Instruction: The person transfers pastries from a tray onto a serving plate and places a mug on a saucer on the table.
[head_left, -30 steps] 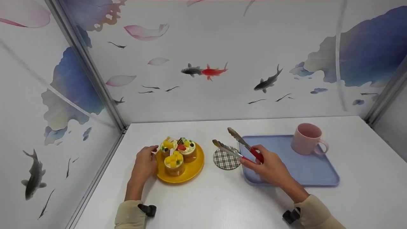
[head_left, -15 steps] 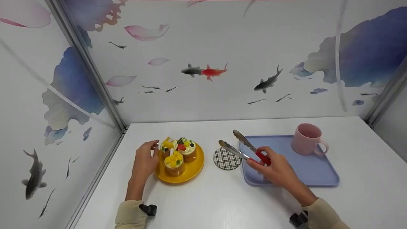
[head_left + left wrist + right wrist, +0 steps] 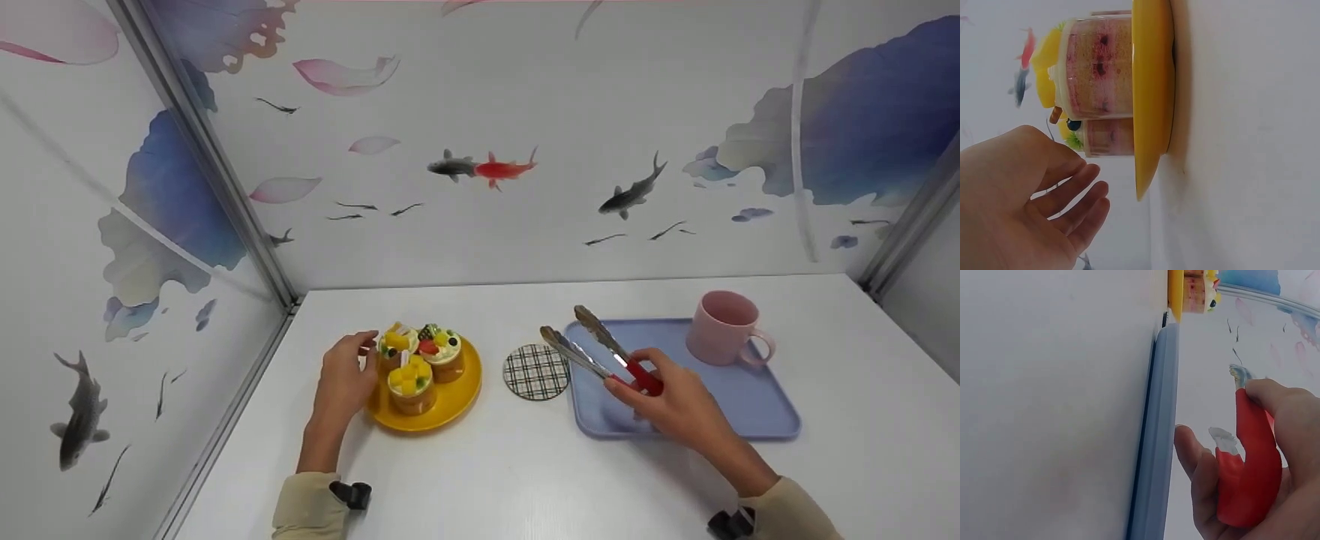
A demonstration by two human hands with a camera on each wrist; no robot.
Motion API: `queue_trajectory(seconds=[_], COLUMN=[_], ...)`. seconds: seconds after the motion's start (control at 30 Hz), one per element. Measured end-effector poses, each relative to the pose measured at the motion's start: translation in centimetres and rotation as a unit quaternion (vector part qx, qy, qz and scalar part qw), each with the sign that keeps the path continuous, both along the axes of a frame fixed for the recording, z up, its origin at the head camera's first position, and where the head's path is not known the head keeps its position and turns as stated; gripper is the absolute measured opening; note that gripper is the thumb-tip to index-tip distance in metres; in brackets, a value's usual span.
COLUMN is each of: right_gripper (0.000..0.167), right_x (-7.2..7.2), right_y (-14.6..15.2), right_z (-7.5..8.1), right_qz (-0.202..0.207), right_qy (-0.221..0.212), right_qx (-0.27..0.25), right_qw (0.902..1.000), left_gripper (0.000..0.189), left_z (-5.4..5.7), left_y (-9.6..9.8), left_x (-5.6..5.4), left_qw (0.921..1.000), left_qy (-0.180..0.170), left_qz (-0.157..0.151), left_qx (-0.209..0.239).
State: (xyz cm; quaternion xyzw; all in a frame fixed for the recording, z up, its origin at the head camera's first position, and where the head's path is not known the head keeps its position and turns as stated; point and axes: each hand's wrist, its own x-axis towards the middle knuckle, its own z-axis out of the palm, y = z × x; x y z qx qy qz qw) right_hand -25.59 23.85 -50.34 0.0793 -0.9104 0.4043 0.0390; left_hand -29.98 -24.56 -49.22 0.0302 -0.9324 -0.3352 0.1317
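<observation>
My right hand (image 3: 679, 405) grips metal tongs (image 3: 589, 345) by their red handles (image 3: 1255, 467), with the arms spread apart and nothing between the tips. The tongs are held over the left part of a blue tray (image 3: 712, 405). On the left, my left hand (image 3: 345, 382) hovers at the left rim of a yellow plate (image 3: 454, 409), fingers relaxed and slightly bent, holding nothing. Three small fruit-topped cakes in clear cups stand on the plate; the front cake (image 3: 412, 386) has yellow cubes on top. The left wrist view shows the fingers (image 3: 1086, 202) apart from the plate and cups.
A pink mug (image 3: 724, 330) stands at the back right of the tray, its handle to the right. Between plate and tray lies a round plaid coaster (image 3: 536, 373), close to the tray's left edge. Printed wall panels (image 3: 480, 232) border the white table (image 3: 510, 480) behind and at left.
My right hand and the tongs have moved right, from over the coaster to over the tray. My left hand has lifted slightly off the plate's rim. Plate, coaster, tray and mug stay put.
</observation>
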Motion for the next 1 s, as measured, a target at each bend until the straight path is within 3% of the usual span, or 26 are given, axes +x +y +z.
queue_trajectory(seconds=[0.2, 0.6, 0.77, 1.0], right_gripper=[0.069, 0.069, 0.076, 0.077], right_x=[0.7, 2.5, 3.2, 4.0], right_y=[1.6, 5.3, 6.5, 7.8], right_z=[0.3, 0.3, 0.3, 0.3], right_qz=[-0.016, -0.047, -0.051, -0.06], right_qy=[0.013, 0.038, 0.014, -0.03], right_qx=[0.015, 0.08, 0.095, 0.111], right_qw=[0.9997, 0.995, 0.9941, 0.9916], left_gripper=[0.039, 0.038, 0.038, 0.037], left_z=[0.4, 2.4, 3.3, 3.9], left_y=[0.1, 2.1, 3.1, 5.8], left_x=[0.2, 0.9, 1.4, 2.1], left_qw=[1.0, 0.999, 0.9984, 0.9957], left_qy=[-0.003, 0.037, 0.05, 0.068], left_qz=[0.0, -0.017, -0.019, -0.061], left_qx=[0.0, -0.016, -0.02, -0.016])
